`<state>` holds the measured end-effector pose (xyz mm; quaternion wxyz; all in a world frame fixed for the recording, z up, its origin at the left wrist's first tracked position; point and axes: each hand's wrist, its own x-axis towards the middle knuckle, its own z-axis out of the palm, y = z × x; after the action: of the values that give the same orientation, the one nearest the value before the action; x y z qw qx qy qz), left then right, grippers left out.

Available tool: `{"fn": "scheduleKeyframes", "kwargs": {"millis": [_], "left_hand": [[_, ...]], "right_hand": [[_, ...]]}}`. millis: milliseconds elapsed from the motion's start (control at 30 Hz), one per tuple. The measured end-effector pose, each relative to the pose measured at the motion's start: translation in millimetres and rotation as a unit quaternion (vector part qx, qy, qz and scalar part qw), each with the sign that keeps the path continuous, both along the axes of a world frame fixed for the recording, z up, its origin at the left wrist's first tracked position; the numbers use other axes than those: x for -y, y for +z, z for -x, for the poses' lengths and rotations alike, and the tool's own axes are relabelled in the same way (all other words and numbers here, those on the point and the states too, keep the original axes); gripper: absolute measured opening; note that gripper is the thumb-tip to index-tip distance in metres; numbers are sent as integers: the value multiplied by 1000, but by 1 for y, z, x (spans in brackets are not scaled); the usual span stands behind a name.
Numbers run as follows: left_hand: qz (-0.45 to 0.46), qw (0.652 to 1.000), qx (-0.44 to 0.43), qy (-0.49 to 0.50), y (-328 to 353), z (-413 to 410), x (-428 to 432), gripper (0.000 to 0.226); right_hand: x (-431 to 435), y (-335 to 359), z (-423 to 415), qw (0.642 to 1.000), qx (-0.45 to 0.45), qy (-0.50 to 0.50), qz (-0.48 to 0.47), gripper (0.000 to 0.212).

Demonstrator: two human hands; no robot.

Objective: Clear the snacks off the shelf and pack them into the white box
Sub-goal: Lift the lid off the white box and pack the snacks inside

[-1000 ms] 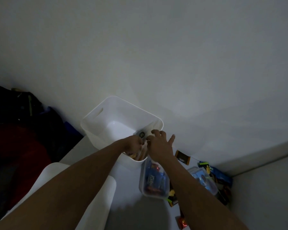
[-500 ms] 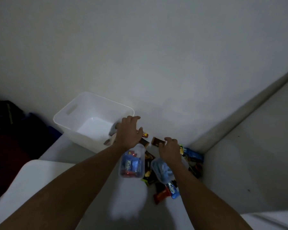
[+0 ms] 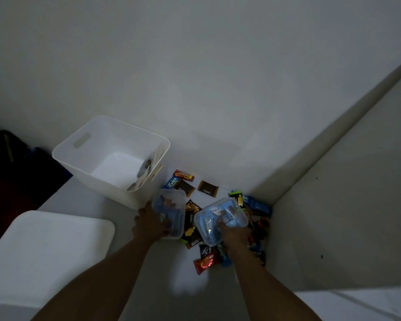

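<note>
The white box (image 3: 83, 144) stands on the shelf against the wall, with a few snack packets leaning on its right inner wall. To its right, many small snack wrappers (image 3: 206, 187) lie scattered toward the corner. My left hand (image 3: 148, 224) grips a clear tub of blue packets (image 3: 170, 210) just right of the box. My right hand (image 3: 235, 234) grips a second clear tub of blue packets (image 3: 218, 216) lying over the wrapper pile.
A white lid (image 3: 42, 253) lies at the front left of the shelf. A side wall (image 3: 345, 205) closes the shelf on the right. A red wrapper (image 3: 206, 262) lies nearest me. Dark bags (image 3: 7, 172) sit beyond the shelf's left edge.
Both hands left the box and came down to the right. My left hand has closed on the left tub and my right hand on the right tub. The view shifted right.
</note>
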<state>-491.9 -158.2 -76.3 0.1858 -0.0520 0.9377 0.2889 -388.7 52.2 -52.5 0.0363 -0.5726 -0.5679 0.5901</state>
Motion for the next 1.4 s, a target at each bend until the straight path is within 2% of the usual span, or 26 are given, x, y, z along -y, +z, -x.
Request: {"fn": "scheduleKeyframes", "kwargs": {"millis": [100,167,267,333,400,467,533,600,700,867,1033,1067,1133,1233,1333,1400], "left_hand": [[-78,993,67,52,-23,0,5,101],[-91,989,74,85,-30,-2,5,84],[-123,980,75,139,-34,-6,5,43],[-146,975,67,154,-32,-9,7,39],[-152,974,49,162,-30,-12,9,36],[-143,975,39,168,-31,-19,13,21],[-147,973,26,178,-36,-27,21,16],[-153,970,14,188,-42,-39,31,16],[-153,966,1,210,-42,-64,44,16],[-184,948,12,258,-54,-107,67,10],[-185,950,32,248,-61,-120,82,12],[-213,943,32,255,-61,-119,85,11],[-279,917,41,283,-51,-117,87,24],[-357,874,42,326,-27,-115,89,26],[-422,853,56,303,-5,-116,89,38],[-450,852,55,263,0,-119,91,49]], "right_hand": [[0,-18,2,1000,16,-7,0,97],[-1,-27,0,1000,21,-20,12,88],[-6,-30,-5,1000,24,-6,13,57],[-7,-32,-7,999,28,-2,24,38],[-10,-33,-6,998,19,-12,53,33],[-9,-29,-3,997,7,-25,76,32],[-9,-22,0,998,0,-26,65,36],[-10,-15,2,999,-9,-21,29,36],[-11,-3,3,999,0,2,-41,25],[7,8,1,990,-55,21,-126,24],[50,10,-5,969,-95,165,-158,26],[60,9,-5,961,-96,201,-161,25],[78,7,-5,942,-96,274,-167,24],[103,6,-4,915,-94,348,-179,22],[120,5,-7,906,-102,382,-151,21],[126,5,-11,901,-103,400,-130,20]]}}
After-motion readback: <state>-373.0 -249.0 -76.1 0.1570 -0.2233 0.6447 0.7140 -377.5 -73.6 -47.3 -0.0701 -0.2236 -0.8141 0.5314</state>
